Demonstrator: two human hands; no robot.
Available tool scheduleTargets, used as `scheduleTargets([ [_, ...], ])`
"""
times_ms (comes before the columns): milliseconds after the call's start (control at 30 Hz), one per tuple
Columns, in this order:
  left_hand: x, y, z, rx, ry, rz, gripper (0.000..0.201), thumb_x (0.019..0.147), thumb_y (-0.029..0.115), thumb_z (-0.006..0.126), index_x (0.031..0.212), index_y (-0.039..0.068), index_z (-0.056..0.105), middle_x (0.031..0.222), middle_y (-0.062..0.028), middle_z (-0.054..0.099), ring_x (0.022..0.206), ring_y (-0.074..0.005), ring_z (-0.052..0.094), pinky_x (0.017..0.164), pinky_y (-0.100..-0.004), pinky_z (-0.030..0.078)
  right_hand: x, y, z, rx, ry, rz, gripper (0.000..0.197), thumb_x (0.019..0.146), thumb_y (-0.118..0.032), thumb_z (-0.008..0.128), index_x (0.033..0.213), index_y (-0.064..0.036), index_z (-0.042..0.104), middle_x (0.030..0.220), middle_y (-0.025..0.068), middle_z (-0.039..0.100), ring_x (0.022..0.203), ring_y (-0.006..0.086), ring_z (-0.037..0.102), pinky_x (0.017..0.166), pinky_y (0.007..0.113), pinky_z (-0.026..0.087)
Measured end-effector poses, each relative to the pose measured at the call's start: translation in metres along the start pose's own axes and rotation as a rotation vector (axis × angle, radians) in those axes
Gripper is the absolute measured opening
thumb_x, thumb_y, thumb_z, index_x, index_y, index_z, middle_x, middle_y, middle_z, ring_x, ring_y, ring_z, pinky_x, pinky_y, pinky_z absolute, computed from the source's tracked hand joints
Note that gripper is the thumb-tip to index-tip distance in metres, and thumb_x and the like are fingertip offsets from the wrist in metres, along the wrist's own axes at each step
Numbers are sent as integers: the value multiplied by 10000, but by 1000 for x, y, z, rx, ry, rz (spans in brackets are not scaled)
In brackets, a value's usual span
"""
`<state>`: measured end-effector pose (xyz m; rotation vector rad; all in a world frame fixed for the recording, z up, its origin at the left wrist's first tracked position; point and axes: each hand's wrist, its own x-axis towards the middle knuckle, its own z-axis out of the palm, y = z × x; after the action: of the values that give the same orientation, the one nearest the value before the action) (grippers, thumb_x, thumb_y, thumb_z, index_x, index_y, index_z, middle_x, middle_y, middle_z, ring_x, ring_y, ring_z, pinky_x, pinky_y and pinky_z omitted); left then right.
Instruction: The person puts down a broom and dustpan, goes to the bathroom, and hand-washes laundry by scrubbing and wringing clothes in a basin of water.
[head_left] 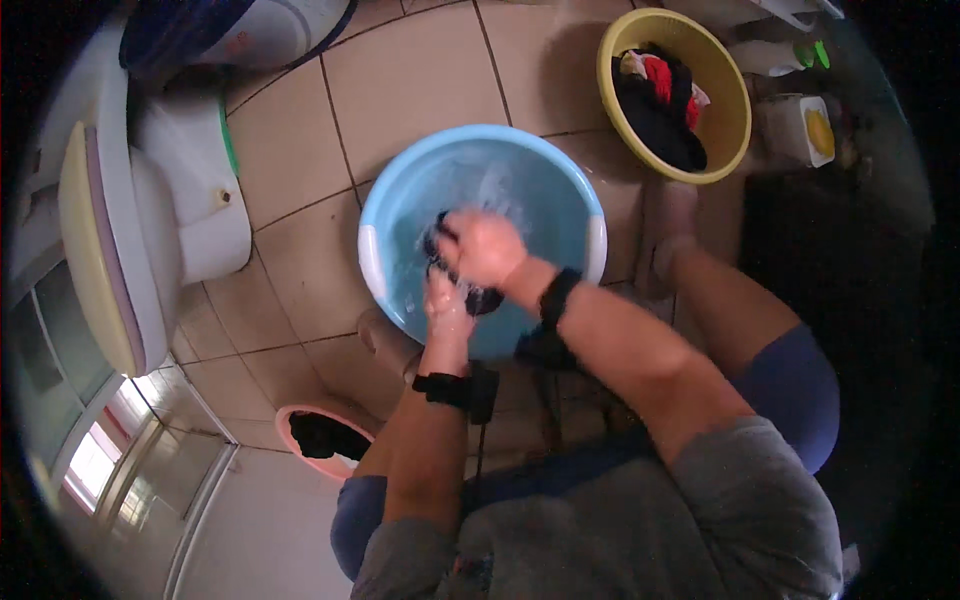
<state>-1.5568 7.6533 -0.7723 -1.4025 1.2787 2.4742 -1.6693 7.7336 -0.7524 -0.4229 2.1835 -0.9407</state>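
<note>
A light blue basin point(480, 135) with white grips stands on the floor between my feet, with water in it. Both my hands are inside it, wet and close together. A dark wet cloth point(485, 300) is bunched between them, one end showing beside my fingers. My left hand point(448, 305) grips the cloth from the near side. Just above and to the right, my right hand point(487, 248) is closed over another part of it, slightly blurred by motion. Much of the cloth is hidden by the hands.
A yellow basin point(742, 120) holding black, red and white clothes stands at the far right, beside a white tub point(800, 130). Near my left leg is a pink basin point(288, 430) with dark cloth. A toilet point(200, 220) stands on the left of the tiled floor point(300, 260).
</note>
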Motion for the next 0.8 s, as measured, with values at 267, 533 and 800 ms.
scheduleTargets([
  [267, 0, 45, 11, 644, 110, -298, 673, 887, 535, 426, 1419, 139, 309, 1323, -99, 458, 1087, -255, 546, 708, -445, 524, 0, 39, -28, -523, 131, 85, 709, 830, -604, 519, 1357, -135, 446, 1443, 124, 308, 1256, 393, 372, 962, 517, 426],
  [533, 42, 30, -21, -129, -121, -300, 779, 885, 704, 284, 1406, 132, 370, 1377, -150, 429, 1157, -307, 510, 1002, -476, 388, 13, 47, 43, 520, -214, 100, 490, 716, -449, 709, 1119, -177, 653, 1288, 196, 483, 1190, 396, 449, 967, 483, 414],
  [800, -23, 16, -52, -131, 35, -127, 544, 939, 493, 428, 1211, 30, 518, 1126, -101, 590, 1033, -255, 583, 881, -401, 491, -56, -40, 13, 89, 97, -465, 280, 596, -281, 755, 830, -153, 668, 1108, 129, 500, 960, 375, 510, 826, 451, 478],
])
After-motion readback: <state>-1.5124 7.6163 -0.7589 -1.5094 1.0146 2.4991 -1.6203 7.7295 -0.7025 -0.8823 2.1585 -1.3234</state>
